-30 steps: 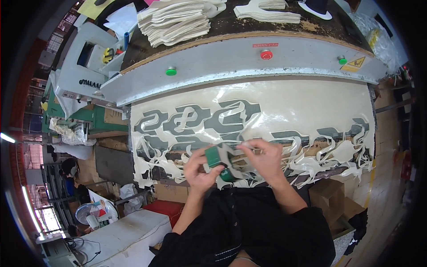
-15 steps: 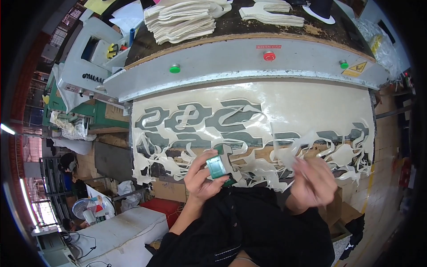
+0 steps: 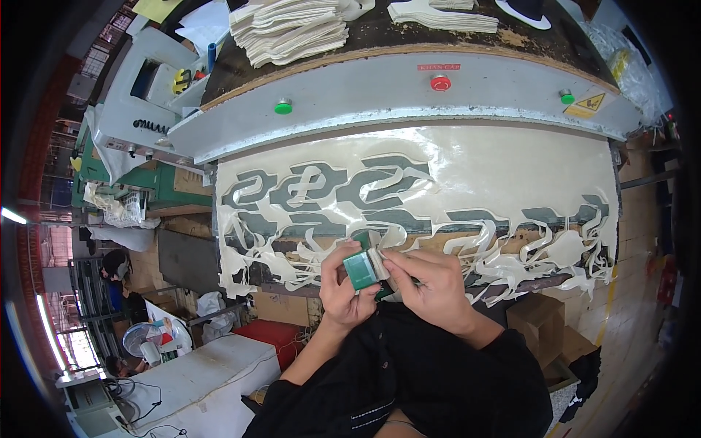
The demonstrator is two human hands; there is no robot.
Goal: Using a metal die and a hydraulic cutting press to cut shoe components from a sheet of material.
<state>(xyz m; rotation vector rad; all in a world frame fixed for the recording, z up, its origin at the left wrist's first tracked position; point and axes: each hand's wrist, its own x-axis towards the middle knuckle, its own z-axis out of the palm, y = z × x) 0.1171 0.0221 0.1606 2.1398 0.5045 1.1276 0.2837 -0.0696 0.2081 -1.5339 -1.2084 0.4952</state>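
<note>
My left hand (image 3: 340,298) is wrapped round a small green block-like tool (image 3: 359,271), which looks like a cutting die, above the near edge of the sheet. Cream material (image 3: 380,264) shows at the tool's right side. There the fingers of my right hand (image 3: 432,286) are pinched together on that material; their tips are partly hidden. Beneath and beyond both hands lies a cream sheet (image 3: 518,164) with several wavy cutouts, dark green showing through them. Loose curled offcut strips (image 3: 504,264) hang along its near edge.
A grey machine beam (image 3: 350,113) with green and red buttons crosses behind the sheet. On its dark top stand stacks of cut cream pieces (image 3: 288,33). A control box (image 3: 135,102) is at the far left, a white table (image 3: 197,379) at the near left, and cardboard boxes (image 3: 537,321) at the near right.
My right hand has come left from over the offcuts to the green tool, and the translucent strip it held is now among the scraps. My left hand stays nearly in place.
</note>
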